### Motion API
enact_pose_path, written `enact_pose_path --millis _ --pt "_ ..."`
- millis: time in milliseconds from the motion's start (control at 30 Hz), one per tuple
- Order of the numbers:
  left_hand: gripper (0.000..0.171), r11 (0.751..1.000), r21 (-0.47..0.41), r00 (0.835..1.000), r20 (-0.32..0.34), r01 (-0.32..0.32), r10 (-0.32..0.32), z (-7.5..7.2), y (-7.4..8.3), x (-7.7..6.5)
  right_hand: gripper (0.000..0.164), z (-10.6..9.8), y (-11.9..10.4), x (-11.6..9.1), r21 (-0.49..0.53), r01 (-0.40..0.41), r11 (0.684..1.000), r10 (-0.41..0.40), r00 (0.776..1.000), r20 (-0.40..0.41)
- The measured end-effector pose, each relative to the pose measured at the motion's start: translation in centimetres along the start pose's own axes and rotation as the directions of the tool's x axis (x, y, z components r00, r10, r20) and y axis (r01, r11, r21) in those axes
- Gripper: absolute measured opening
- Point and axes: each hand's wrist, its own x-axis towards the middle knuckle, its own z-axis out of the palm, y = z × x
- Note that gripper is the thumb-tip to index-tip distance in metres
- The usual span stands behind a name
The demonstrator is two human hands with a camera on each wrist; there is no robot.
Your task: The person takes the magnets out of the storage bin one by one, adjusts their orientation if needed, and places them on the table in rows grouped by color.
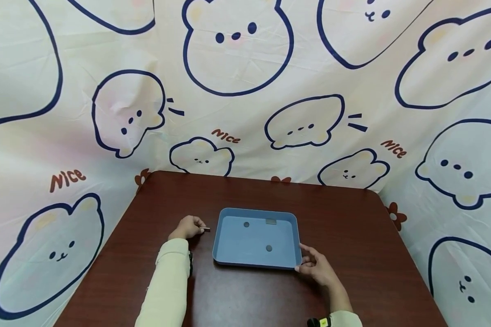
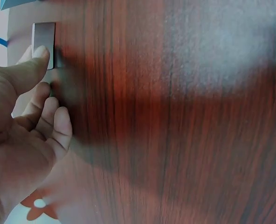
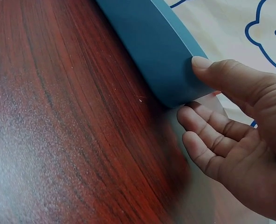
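Between thumb and fingers, my left hand [image 1: 188, 226] pinches a small flat rectangular metal block [image 2: 45, 37], dark grey and smooth. It is just left of a shallow blue tray [image 1: 238, 247], close over the table. My right hand [image 1: 318, 268] holds the tray's near right corner, thumb against the outer wall and other fingers around the side. Inside the tray lie two small grey discs, one disc [image 1: 246, 224] toward the back and another disc [image 1: 268, 248] nearer the front. A grey rectangular piece [image 1: 271, 221] lies by the back wall.
The dark red-brown wooden table [image 1: 352, 227] carries the tray near its middle. Cream cloth [image 1: 245, 113] printed with blue-outlined bears hangs behind and on both sides of the table.
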Motion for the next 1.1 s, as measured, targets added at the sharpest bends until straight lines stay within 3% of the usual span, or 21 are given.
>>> enact_pose_path --millis 67,367,700,933,1100 --pt "0.009 1.0 -0.009 1.0 -0.003 -0.002 0.002 0.1 -0.2 0.2 0.072 0.0 -0.9 -0.2 0.015 -0.008 1.0 0.008 1.0 0.009" --pt "0.013 0.999 -0.053 0.996 -0.089 -0.007 0.002 0.8 -1.5 0.4 0.075 -0.4 0.4 0.5 0.073 -0.051 0.996 0.049 0.998 0.028" --pt "0.024 0.993 -0.086 0.992 -0.102 -0.081 0.072 0.9 -1.6 0.5 0.074 -0.2 -0.7 0.1 0.047 -0.052 0.998 0.051 0.999 0.015" --pt "0.025 0.99 -0.108 0.987 -0.136 -0.095 0.08 1.1 -1.3 -0.5 0.075 -0.3 1.3 0.7 0.011 -0.046 0.999 0.046 0.999 0.029" --pt "0.028 0.976 -0.178 0.983 -0.157 -0.124 0.097 1.7 -0.4 -1.4 0.076 -0.4 2.3 1.1 -0.032 -0.032 0.999 0.032 0.999 0.009"
